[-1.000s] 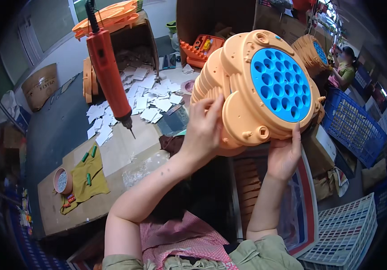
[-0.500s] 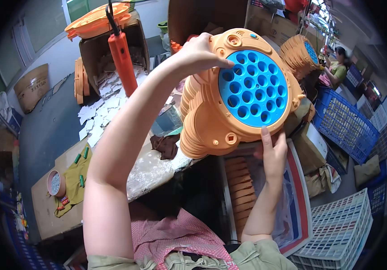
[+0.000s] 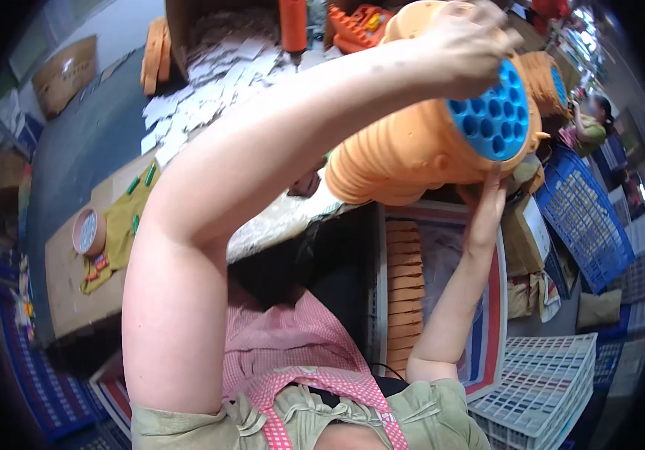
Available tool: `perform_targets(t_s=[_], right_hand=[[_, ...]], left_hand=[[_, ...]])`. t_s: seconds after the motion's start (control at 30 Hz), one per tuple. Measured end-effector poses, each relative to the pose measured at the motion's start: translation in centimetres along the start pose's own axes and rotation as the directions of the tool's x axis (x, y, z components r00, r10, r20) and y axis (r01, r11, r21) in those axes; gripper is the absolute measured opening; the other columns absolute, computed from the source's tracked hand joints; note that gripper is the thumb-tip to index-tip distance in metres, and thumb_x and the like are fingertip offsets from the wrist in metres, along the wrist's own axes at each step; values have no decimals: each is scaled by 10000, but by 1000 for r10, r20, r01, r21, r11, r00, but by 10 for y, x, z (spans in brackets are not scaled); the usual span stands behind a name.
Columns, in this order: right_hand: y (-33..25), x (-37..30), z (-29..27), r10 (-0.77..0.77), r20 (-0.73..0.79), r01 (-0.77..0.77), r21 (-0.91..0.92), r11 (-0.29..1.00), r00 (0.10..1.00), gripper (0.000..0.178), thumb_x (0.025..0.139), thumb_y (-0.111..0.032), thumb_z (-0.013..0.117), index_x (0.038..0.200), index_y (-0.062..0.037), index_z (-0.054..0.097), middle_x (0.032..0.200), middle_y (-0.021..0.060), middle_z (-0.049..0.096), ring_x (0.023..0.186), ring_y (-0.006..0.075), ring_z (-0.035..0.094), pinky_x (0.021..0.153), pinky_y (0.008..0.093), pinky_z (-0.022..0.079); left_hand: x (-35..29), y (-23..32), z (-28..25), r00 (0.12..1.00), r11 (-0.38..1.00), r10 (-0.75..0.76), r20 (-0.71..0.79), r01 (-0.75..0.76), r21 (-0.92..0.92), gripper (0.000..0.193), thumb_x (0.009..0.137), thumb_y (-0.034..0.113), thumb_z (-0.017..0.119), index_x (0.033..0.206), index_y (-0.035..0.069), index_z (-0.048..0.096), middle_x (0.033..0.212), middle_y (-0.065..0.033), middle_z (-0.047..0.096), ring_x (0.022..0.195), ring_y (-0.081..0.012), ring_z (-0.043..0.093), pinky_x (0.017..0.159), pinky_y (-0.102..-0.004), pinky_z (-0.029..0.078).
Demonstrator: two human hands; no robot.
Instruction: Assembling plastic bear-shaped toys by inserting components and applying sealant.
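A stack of orange plastic shells [image 3: 382, 161] leans at the table's edge, tilted to the right. Its front shell carries a round blue disc [image 3: 496, 124] full of holes. My left hand [image 3: 476, 49] is over the top of the front shell, in front of the disc's upper part, and its fingers are smeared by motion. From below, my right hand [image 3: 489, 196] grips the lower rim of the front shell, thumb at the rim and fingers beneath it.
An orange-red electric screwdriver [image 3: 293, 26] hangs over white paper scraps [image 3: 225, 71]. At the left stands a pink bowl of screws [image 3: 88, 231] by green batteries [image 3: 133, 184]. A lined box of orange parts [image 3: 405, 300], a white basket [image 3: 536, 382] and a blue crate [image 3: 585, 217] lie right. Another person [image 3: 588, 127] sits beyond.
My left hand has moved right, from the stack's upper left edge across the front shell's top. The stack has turned, its disc facing further right. My view has shifted.
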State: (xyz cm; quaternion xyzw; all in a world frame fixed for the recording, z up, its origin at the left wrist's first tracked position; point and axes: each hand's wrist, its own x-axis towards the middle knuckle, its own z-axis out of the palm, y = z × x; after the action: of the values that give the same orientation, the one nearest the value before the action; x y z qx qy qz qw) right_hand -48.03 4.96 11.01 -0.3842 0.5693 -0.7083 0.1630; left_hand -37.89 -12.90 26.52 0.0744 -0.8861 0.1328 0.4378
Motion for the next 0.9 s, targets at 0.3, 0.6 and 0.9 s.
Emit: perform_targets(t_s=[0.3, 0.6, 0.9], right_hand=[[7, -2, 7, -75, 189, 66, 51, 997, 979, 665, 1041, -495, 495, 1509, -43, 360, 1478, 130, 463, 1367, 259, 438, 1124, 450, 361], [21, -35, 49, -176, -53, 166, -155, 974, 983, 478, 1036, -219, 494, 1429, 49, 443, 1428, 188, 504, 1306, 275, 508, 1117, 452, 385], [71, -68, 182, 359, 731, 399, -640, 657, 580, 477, 935, -223, 640, 1357, -14, 560, 1413, 207, 545, 1346, 385, 466, 1130, 495, 329]], left_hand=[[-35, 1, 23, 986, 983, -2, 169, -29, 179, 515, 885, 585, 567, 1162, 182, 727, 1236, -126, 663, 1262, -286, 541, 1043, -457, 382], [-54, -26, 16, 997, 995, -58, 45, 55, 80, 460, 864, 519, 634, 1198, 215, 717, 1227, -111, 661, 1236, -287, 560, 1032, -444, 438], [-37, -17, 17, 980, 998, -47, 195, 38, 50, 445, 917, 457, 601, 1286, 221, 678, 1341, -107, 609, 1294, -278, 515, 1048, -447, 385]])
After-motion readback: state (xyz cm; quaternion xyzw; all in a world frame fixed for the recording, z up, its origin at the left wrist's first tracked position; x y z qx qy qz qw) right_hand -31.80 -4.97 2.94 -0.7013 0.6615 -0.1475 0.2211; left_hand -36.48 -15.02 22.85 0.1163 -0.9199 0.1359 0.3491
